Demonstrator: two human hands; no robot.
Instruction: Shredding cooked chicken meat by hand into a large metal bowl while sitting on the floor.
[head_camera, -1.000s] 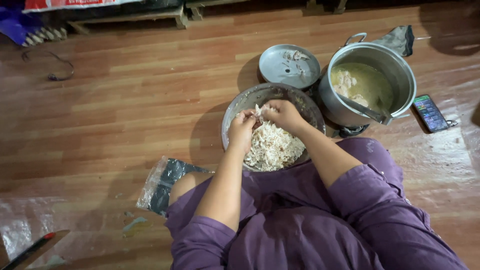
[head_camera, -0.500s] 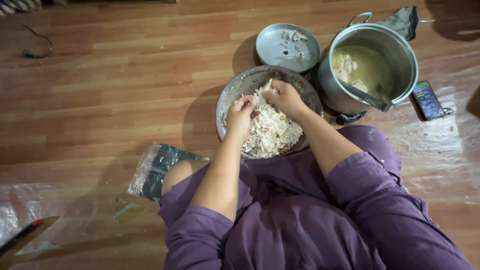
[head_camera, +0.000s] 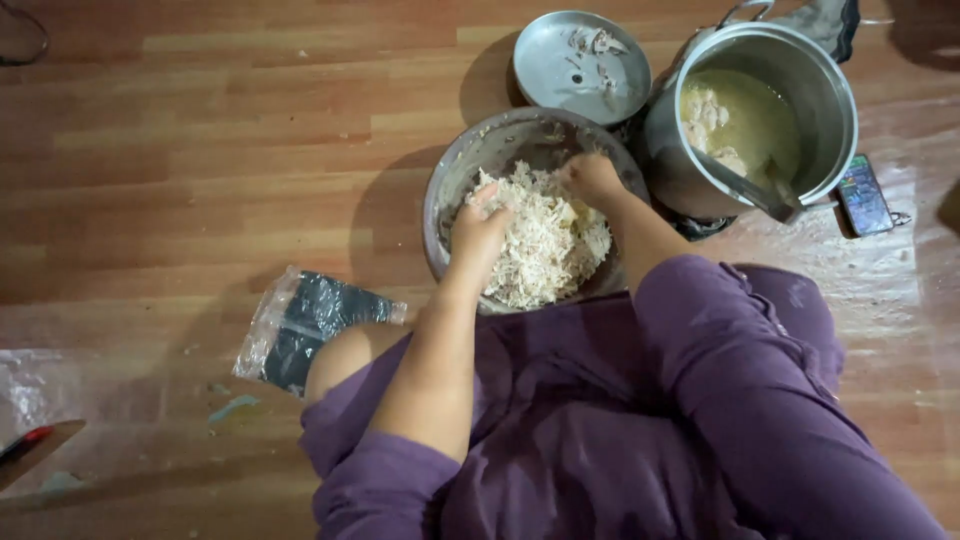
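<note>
Seated on a brown wooden plank floor (head_camera: 200, 150), purple clothing filling the near right of the view. Straight ahead, a round grey metal bowl (head_camera: 470, 170) heaped with pale shredded meat (head_camera: 545, 250), resting at the near-centre of the floor, right against the lap. Left hand (head_camera: 480, 225) pressed down onto the left side of the shreds, fingers curled into the pile, closed on a clump of it. Right hand (head_camera: 590, 178) at the far right side of the heap, fingers bunched and pinching at strands; exactly what sits between the fingertips, impossible to tell. Both hands in the bowl, close together, not touching each other.

Just beyond the bowl, a flat round metal lid (head_camera: 580, 65) lying on the floor with a few scraps of meat on it. To the right of that, a tall shiny steel pot (head_camera: 830, 90) holding yellowish broth and pale chunks, with a ladle handle (head_camera: 745, 185) leaning on its near rim. Pot nearly touching the bowl's right edge. Right of the pot, a dark phone (head_camera: 865, 195) flat on the floor. Behind the pot, a grey cloth (head_camera: 825, 20), partly hidden.

Over on the near left, a clear plastic bag with something dark inside (head_camera: 300, 325), just beside the bent knee.
</note>
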